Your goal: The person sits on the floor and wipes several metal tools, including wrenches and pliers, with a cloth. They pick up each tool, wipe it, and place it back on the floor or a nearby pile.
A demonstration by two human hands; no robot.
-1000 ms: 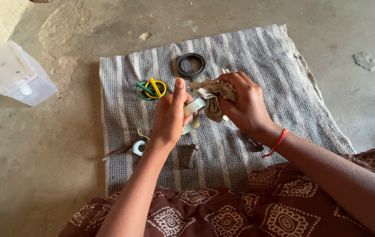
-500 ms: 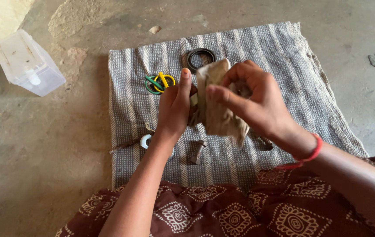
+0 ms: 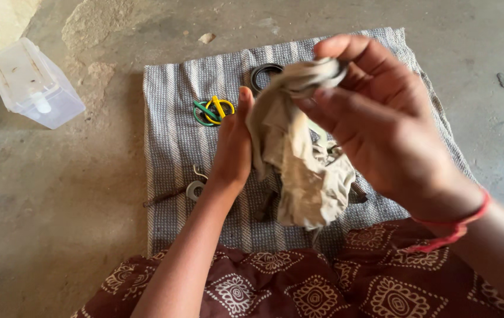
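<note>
We see a beige rag [image 3: 299,159] hanging in front of us, pinched at its top by the fingertips of our right hand [image 3: 381,118] — thumb and fingers closed together on a bunched fold, the rest of the cloth drooping down in loose folds towards our lap. The right hand is raised close to the camera, above and to the right of the cloth's hanging bulk. Our left hand [image 3: 233,144] stands upright just to the left of the rag, its palm turned to the cloth and touching its edge; whether its fingers are closed on anything behind the cloth we cannot tell, since the rag hides them.

Beneath lies a grey striped mat [image 3: 169,118] spread on the concrete floor [image 3: 57,194]. On the mat, beyond the left hand, sits a small tangle of green and yellow rings [image 3: 212,110], and just beside the top of the rag a black rubber ring [image 3: 262,73] shows partly. Near the left wrist rests a small metal washer [image 3: 193,189]. Well apart, off the mat at the upper left, stands a clear plastic container [image 3: 33,82]. Our patterned maroon garment [image 3: 299,282] fills the lower edge.
</note>
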